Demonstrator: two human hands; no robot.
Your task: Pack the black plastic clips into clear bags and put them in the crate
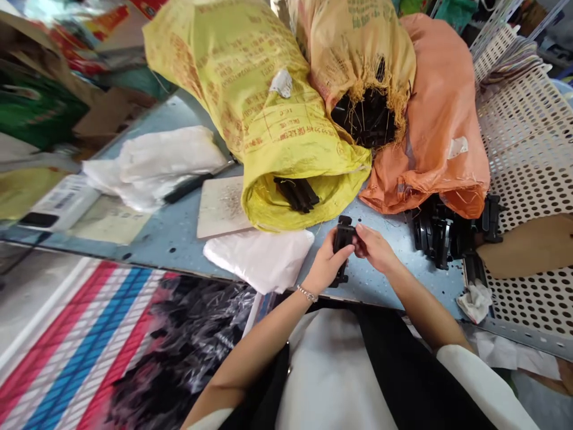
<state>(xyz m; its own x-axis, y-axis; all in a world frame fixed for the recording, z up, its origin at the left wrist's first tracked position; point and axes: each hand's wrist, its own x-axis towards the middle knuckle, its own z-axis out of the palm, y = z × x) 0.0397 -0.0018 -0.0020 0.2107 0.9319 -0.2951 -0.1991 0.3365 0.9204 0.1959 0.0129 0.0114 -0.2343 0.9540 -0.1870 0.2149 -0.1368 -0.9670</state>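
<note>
Black plastic part (pixel 344 234), clip-like, exact kind unclear, held upright over the pale blue counter (pixel 394 286), near its front edge. Left hand (pixel 328 266) closed around lower half; right hand (pixel 373 248) pinching upper end between thumb and fingers, the two almost touching. Silver chain bracelet (pixel 307 293) on left wrist. To the right, heap of similar black parts (pixel 441 233) on counter, against orange woven sack (pixel 443 119). More black parts (pixel 298 194) in slumped mouth of yellow woven sack (pixel 277 131); dark bundle (pixel 364 116) in frayed mouth of tan woven sack (pixel 358 42). Also on counter: white plastic bag (pixel 257 260), small board (pixel 222 206) dusted with fibres, black-handled tool (pixel 185 188).

Risks, as judged: a slip from the pinch could drop the part off the front edge onto striped woven bag (pixel 67 340); a nudge could slide the loose heap or spill the yellow sack's mouth; frayed threads could snag parts.

Writing: red Chinese characters and a printed grid on yellow sack, green characters on tan sack, too small or creased to read. No brand legible. Barcode label (pixel 58 203) at far left unreadable.
</note>
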